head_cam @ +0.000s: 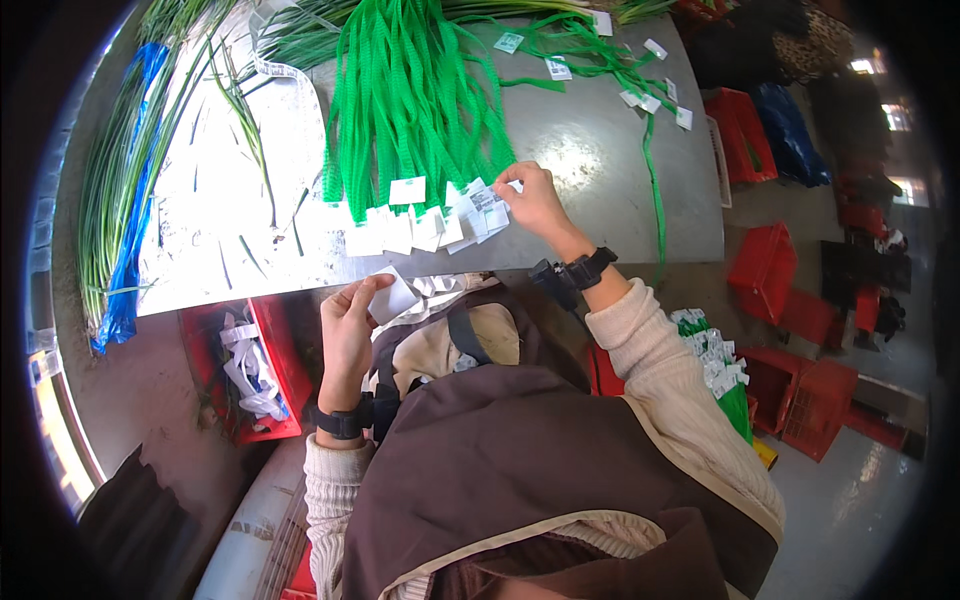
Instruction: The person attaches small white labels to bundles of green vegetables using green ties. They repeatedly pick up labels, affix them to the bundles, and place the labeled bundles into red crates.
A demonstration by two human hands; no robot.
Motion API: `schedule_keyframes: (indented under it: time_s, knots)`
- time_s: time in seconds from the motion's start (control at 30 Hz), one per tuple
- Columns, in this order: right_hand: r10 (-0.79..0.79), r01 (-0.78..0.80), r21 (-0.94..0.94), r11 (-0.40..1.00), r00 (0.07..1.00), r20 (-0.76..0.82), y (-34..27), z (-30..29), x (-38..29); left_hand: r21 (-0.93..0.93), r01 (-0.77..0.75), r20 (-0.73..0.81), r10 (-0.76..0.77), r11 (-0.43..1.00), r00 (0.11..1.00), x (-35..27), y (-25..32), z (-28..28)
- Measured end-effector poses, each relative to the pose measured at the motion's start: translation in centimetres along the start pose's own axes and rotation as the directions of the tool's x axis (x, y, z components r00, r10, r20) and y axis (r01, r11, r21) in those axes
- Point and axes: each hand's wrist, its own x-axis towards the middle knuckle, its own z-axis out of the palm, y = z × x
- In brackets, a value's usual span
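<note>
My left hand (349, 311), below the table's front edge, pinches a white paper strip (393, 295) between thumb and fingers. More white strip lies in folds over my lap, and I cannot tell whether it is the same piece. At the right end of a row of white printed labels (427, 229), my right hand (534, 199) has its thumb and index finger together on a small white piece, mostly hidden by the fingers. These labels sit at the near ends of a thick bundle of green mesh net sleeves (416, 97) spread on the metal table (592, 217).
Loose labelled green nets (622, 71) lie at the back right, one hanging over the front edge. Spring onions (124, 180) and blue plastic (139, 150) line the left side. A red crate (281, 367) below holds crumpled white strips. More labelled nets (712, 352) and red crates (761, 270) stand right.
</note>
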Motion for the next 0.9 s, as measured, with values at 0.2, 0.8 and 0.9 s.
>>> schedule_keyframes:
  time_s: [0.2,0.8,0.9]
  knots:
    - [0.077,-0.066,-0.132,0.989,0.994,0.076,-2.5,2.7,1.8,-0.031,0.022,-0.111,-0.025,0.999,0.994,1.3,0.8,3.3]
    - [-0.136,0.033,-0.393,0.919,0.962,-0.237,-7.1,-11.5,8.1,-0.005,-0.032,-0.072,0.032,0.999,0.997,1.6,1.5,4.6]
    - [-0.321,0.214,-0.397,0.893,0.92,-0.225,-10.3,-9.1,5.2,-0.151,-0.022,-0.045,0.016,0.988,0.999,1.7,1.7,3.4]
